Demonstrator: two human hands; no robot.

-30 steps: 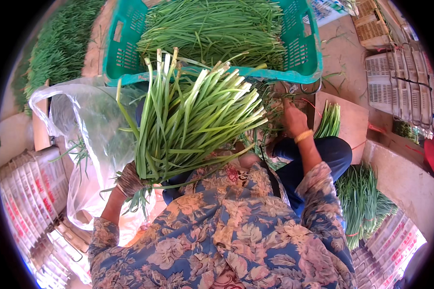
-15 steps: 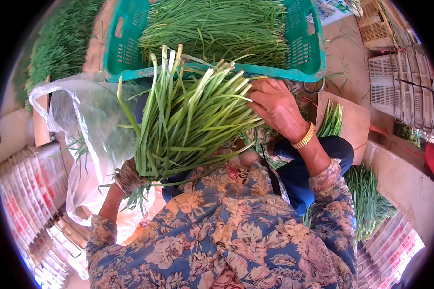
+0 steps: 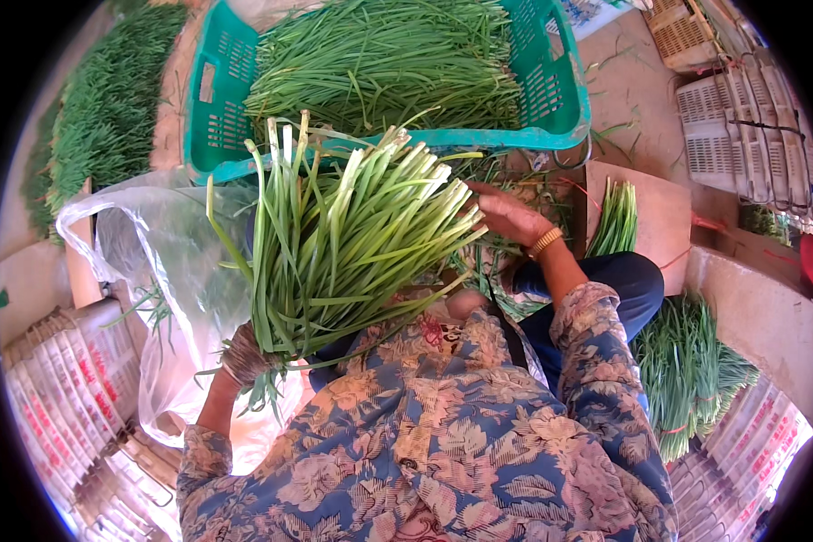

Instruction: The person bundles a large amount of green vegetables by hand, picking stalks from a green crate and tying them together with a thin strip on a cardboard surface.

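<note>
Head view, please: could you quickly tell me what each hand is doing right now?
Left hand: closed around the bunch of green stalks.
Right hand: open, holding nothing, at the bunch's pale tips.

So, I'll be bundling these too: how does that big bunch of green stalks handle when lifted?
Likely fairly stiff: the bunch of green stalks fans upward from the left hand without drooping. Probably loose, since the pale ends splay apart. Thin outer leaves bend, so perhaps easily bruised.

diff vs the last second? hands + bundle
The right hand rose from the loose stalks by the knee to the bundle of green stalks, then drew back a little right, empty. The left hand kept its grip on the bundle's base; the teal crate stayed put.
</note>
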